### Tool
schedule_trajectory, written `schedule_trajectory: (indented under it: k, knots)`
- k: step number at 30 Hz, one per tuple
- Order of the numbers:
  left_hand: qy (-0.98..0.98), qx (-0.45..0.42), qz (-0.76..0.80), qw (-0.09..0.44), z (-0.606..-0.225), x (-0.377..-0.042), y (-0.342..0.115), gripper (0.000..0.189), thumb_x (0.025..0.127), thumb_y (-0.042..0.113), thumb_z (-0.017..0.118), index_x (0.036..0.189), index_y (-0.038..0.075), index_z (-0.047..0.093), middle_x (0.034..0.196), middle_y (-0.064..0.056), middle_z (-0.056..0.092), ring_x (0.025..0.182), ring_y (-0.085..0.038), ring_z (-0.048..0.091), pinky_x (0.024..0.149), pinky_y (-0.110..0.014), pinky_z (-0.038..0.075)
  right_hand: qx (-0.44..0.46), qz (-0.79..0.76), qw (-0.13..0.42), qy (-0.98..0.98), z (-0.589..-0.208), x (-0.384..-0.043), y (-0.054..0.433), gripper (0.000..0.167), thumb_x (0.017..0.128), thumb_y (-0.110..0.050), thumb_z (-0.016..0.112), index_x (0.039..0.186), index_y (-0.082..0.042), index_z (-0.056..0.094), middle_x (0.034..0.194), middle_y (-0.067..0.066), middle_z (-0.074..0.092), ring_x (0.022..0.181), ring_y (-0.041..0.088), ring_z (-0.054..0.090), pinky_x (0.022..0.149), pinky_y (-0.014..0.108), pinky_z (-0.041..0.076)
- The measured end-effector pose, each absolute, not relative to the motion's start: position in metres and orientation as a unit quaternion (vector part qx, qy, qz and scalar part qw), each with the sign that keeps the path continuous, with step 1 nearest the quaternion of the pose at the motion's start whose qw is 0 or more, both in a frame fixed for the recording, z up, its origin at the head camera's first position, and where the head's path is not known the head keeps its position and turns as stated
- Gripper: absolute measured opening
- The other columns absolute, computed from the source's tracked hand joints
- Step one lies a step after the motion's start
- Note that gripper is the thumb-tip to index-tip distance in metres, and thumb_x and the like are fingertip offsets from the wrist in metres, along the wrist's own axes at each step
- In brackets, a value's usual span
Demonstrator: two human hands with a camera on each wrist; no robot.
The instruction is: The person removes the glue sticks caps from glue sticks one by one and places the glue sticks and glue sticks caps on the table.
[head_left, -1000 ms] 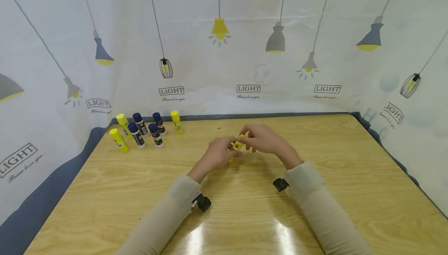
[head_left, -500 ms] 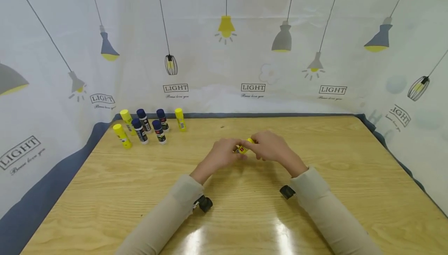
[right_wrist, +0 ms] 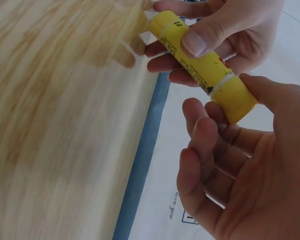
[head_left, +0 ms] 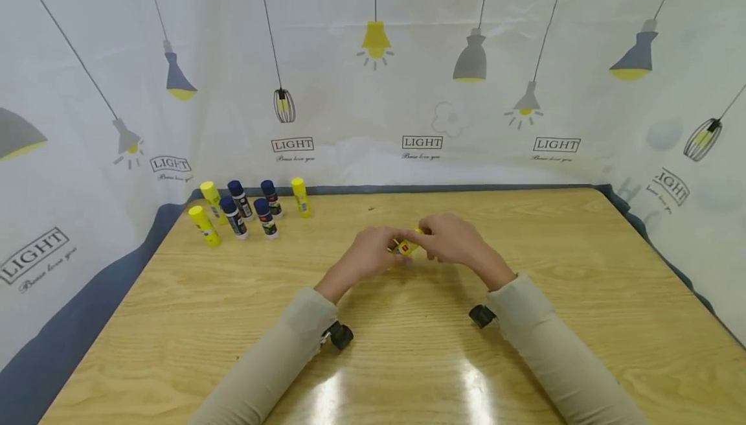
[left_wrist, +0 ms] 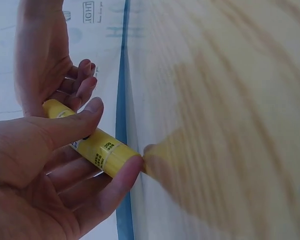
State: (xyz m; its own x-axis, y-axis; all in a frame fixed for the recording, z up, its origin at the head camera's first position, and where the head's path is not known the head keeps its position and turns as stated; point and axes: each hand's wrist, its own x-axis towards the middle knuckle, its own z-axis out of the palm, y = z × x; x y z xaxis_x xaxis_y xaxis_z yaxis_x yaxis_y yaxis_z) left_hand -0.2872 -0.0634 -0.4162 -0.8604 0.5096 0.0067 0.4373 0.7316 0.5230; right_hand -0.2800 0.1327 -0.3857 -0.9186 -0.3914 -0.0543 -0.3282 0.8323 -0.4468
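In the head view a yellow glue stick (head_left: 406,247) is held tilted above the middle of the table between both hands. My left hand (head_left: 368,251) grips its body, thumb on one side and fingers behind, as the left wrist view shows with the glue stick (left_wrist: 107,147) slanting across the palm. One left fingertip rests at the end of the stick. At the opposite end, my right hand (head_left: 451,238) pinches the yellow cap (right_wrist: 235,100) between thumb and index finger. A pale band separates cap from body, and the cap sits on the stick.
Several glue sticks stand upright at the table's back left: yellow ones, such as the front yellow stick (head_left: 205,226), and white ones with dark blue caps, such as the nearest blue-capped stick (head_left: 265,219). A lamp-printed curtain (head_left: 350,88) borders the wooden table (head_left: 408,347).
The glue stick has tipped flatter in the hands, and the right thumb has come over its upper end. Both hands sit slightly further right in the head view, which has itself shifted. The standing sticks remain.
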Motion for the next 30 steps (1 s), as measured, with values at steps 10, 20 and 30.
schedule_trajectory:
  k: [10, 20, 30]
  knots:
    - [0.922, 0.273, 0.265, 0.070, -0.4164, -0.2873, -0.0650, 0.043, 0.096, 0.032, 0.076, 0.137, 0.020, 0.068, 0.105, 0.000, 0.078, 0.080, -0.010, 0.067, 0.077, -0.033, 0.053, -0.211, -0.215, 0.075, 0.951, -0.3860, -0.2835, 0.1368, 0.058, 0.105, -0.059, 0.048, 0.090, -0.008, 0.069, 0.074, 0.004, 0.070, 0.058, 0.016, 0.062, 0.054, 0.031, 0.049]
    - [0.928, 0.279, 0.240, 0.062, -0.4175, -0.2865, -0.0667, 0.039, 0.098, 0.035, 0.072, 0.132, 0.016, 0.070, 0.107, -0.001, 0.077, 0.075, -0.010, 0.063, 0.078, -0.034, 0.053, -0.236, -0.209, 0.091, 0.945, -0.3839, -0.2843, 0.1372, 0.050, 0.108, -0.051, 0.049, 0.097, -0.006, 0.068, 0.080, 0.009, 0.071, 0.060, 0.018, 0.067, 0.058, 0.031, 0.052]
    - [0.924, 0.289, 0.242, 0.061, -0.4157, -0.2839, -0.0682, 0.018, 0.100, 0.035, 0.069, 0.098, 0.017, 0.066, 0.072, 0.002, 0.054, 0.057, -0.011, 0.037, 0.058, -0.026, 0.029, -0.246, -0.212, 0.101, 0.940, -0.3844, -0.2832, 0.1387, 0.042, 0.108, -0.046, 0.051, 0.103, -0.007, 0.066, 0.090, 0.010, 0.072, 0.064, 0.022, 0.069, 0.059, 0.031, 0.052]
